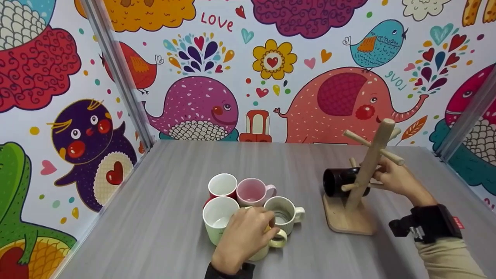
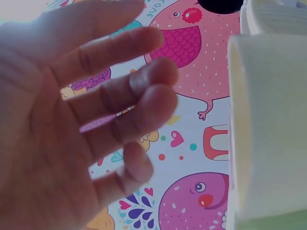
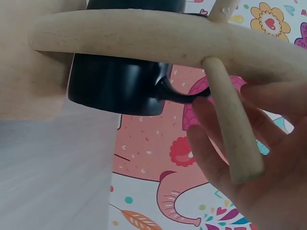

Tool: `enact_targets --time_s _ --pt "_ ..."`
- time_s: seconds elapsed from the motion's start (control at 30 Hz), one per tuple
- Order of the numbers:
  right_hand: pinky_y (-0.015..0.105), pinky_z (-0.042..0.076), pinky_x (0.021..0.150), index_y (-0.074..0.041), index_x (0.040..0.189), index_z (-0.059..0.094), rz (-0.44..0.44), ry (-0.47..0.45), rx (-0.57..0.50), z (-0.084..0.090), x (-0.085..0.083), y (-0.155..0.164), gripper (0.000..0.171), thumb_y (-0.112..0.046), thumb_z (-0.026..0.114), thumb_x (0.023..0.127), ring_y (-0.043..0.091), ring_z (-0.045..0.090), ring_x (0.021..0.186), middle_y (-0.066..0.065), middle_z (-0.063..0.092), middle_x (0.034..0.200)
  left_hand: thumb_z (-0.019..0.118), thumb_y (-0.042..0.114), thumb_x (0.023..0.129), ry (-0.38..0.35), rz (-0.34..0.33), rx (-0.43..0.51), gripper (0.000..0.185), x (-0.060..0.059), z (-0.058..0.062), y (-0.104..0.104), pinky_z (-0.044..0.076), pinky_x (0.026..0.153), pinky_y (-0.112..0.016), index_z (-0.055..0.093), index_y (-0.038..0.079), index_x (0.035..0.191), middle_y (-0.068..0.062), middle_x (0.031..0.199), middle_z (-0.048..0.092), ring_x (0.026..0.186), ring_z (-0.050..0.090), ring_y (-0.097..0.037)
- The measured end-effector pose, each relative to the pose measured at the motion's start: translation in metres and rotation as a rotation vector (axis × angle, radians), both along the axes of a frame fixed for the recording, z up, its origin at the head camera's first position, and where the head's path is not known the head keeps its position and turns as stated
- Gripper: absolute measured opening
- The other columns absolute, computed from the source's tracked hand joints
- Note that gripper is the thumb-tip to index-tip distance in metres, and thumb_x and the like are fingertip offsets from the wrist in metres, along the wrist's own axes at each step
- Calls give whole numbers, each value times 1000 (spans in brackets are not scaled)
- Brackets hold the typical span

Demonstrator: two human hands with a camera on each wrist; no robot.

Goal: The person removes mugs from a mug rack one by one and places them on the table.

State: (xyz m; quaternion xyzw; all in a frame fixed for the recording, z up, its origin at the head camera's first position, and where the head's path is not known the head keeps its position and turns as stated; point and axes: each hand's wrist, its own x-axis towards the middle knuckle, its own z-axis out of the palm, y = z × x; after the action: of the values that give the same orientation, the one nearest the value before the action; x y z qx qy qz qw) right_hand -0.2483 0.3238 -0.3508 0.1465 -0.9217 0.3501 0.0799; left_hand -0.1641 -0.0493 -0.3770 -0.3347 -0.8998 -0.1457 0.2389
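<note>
My left hand [image 1: 246, 232] hovers over a pale yellow mug [image 1: 260, 255], hiding much of it. In the left wrist view its fingers are spread and loosely bent, apart from the mug's rim [image 2: 237, 129]. A glossy black mug [image 1: 334, 183] hangs sideways by its handle [image 3: 180, 96] on a wooden mug tree [image 1: 381, 137]. My right hand [image 1: 399, 180] is behind the tree's post, with loosely bent fingers around a peg [image 3: 235, 129]. One fingertip is right at the black handle, and nothing is gripped.
Beside my left hand cluster a white-and-green mug [image 1: 219, 213], a red mug with white inside [image 1: 223, 186], a pink mug [image 1: 252, 192] and a cream mug [image 1: 282, 213]. The tree's flat base [image 1: 345, 223] rests on the grey table [image 1: 155, 232]; several pegs jut outward.
</note>
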Motion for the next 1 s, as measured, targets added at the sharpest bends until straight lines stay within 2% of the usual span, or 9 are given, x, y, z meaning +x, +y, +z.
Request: enact_targets --time_s 0.1,0.23,0.47,0.7,0.8,1.0 --pt "27 48 61 14 110 55 57 -14 -24 -1 -5 3 35 17 48 75 26 57 80 24 59 98 69 26 73 -3 -1 -2 11 0 0 0 40 54 -27 63 19 68 12 63 51 59 54 -12" --pt "25 49 64 16 112 52 99 -42 -59 -2 -11 6 37 17 49 75 22 58 84 28 58 102 69 26 73 -7 -2 -6 11 0 0 0 40 55 -27 63 19 69 12 64 52 60 54 -11" --pt "35 52 61 15 112 54 60 -119 -115 -5 -14 8 33 12 51 80 20 58 80 27 59 101 70 27 74 -11 6 -16 13 0 0 0 41 56 -28 62 19 68 12 63 51 60 54 -12" --pt "31 50 63 14 108 57 59 -187 -174 -8 -17 11 31 12 53 78 15 58 74 17 63 92 69 26 74 0 5 -29 15 1 0 1 40 55 -28 59 18 65 11 60 49 58 54 -12" --pt "30 50 64 14 107 56 61 -228 -213 -9 -18 14 28 10 53 80 15 59 72 13 62 89 69 26 74 -3 11 -27 14 2 0 2 40 55 -28 60 19 66 11 60 49 58 54 -12" --pt "30 50 63 13 107 55 46 -245 -233 -11 -19 15 26 7 54 81 17 59 71 12 60 89 69 27 73 0 22 -28 11 2 1 2 41 55 -28 63 20 67 10 60 51 59 55 -13"
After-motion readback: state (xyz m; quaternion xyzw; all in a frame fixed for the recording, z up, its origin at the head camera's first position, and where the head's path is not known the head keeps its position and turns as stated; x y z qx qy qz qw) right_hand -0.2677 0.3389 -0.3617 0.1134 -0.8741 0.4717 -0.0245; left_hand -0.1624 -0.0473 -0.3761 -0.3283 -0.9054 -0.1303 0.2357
